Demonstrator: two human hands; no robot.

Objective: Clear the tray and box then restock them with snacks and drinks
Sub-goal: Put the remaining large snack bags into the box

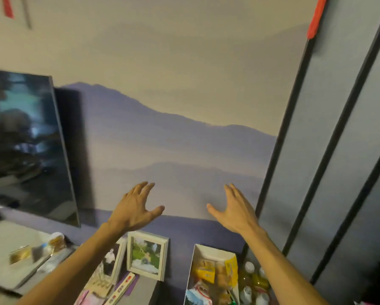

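The fingers of the left hand and the right hand are spread straight and hold nothing. The box lies well below the right hand, open side up. Its long axis runs from the wall toward the person, and snacks are inside. Bottles stand just right of the box.

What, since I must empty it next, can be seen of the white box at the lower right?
The white box is an open-topped rectangular carton, cardboard by its look, its near end cut off by the picture's lower edge. Snack packets fill it: yellow packets on top, a red and white packet nearer. Some bottles stand close by its right side; a framed photo stands apart to its left. The left hand and the right hand hover open above, not touching it.
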